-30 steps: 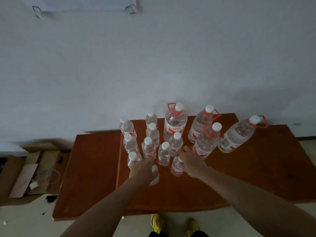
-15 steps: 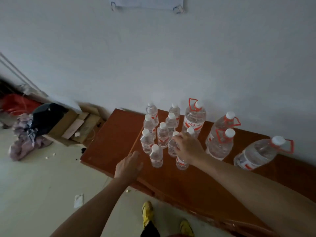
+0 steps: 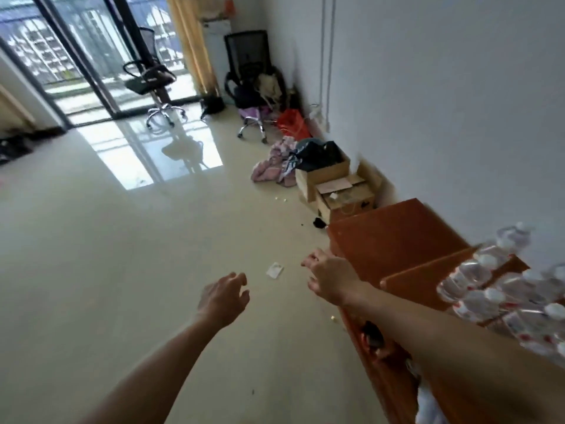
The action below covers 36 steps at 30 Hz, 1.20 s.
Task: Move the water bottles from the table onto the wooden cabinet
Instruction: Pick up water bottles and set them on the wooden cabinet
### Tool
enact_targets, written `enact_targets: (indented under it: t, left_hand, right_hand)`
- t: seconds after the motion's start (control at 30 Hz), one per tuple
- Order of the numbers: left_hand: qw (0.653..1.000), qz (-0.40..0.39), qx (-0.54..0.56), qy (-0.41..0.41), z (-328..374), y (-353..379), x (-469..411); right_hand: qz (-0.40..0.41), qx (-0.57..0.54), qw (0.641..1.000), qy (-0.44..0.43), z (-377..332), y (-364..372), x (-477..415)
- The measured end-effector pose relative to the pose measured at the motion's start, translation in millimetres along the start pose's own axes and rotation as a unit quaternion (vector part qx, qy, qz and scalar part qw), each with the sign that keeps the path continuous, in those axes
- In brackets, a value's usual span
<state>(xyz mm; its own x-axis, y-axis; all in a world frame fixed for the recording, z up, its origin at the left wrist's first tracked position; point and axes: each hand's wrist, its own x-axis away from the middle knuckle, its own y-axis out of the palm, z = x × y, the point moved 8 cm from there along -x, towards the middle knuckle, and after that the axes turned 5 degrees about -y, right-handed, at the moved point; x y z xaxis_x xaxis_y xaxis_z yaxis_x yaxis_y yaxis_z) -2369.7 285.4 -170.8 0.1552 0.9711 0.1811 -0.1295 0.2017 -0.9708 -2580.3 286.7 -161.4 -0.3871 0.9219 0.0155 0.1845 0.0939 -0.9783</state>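
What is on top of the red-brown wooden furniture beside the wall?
Blurred water bottles with white caps crowd the right end of the wooden furniture. The picture edge cuts them, so their number is hidden.

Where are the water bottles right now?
In the head view, the water bottles are bunched at the far right edge, on the wooden cabinet beside the white wall, to the right of the right hand.
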Motion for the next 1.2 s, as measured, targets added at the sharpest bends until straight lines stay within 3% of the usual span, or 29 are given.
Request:
enact_targets:
  t: [0.2, 0.57, 0.87, 1.2]
  left_hand:
    - [0.993, 0.06, -0.021, -0.102, -219, -49, 47]
    - [0.945, 0.097, -0.02, -0.311, -507, -84, 146]
    - [0.907, 0.066, -0.033, -0.414, -708, -82, 136]
    - [0.825, 0.101, 0.019, -0.555, -928, -151, 146]
  right_hand:
    - [-0.011, 0.045, 0.989, -0.143, -195, 37, -145]
    - [-0.028, 0.064, 0.927, -0.369, -500, 81, -293]
    - [-0.061, 0.061, 0.882, -0.464, -669, 143, -449]
    - [-0.07, 0.046, 0.832, -0.549, -895, 152, -629]
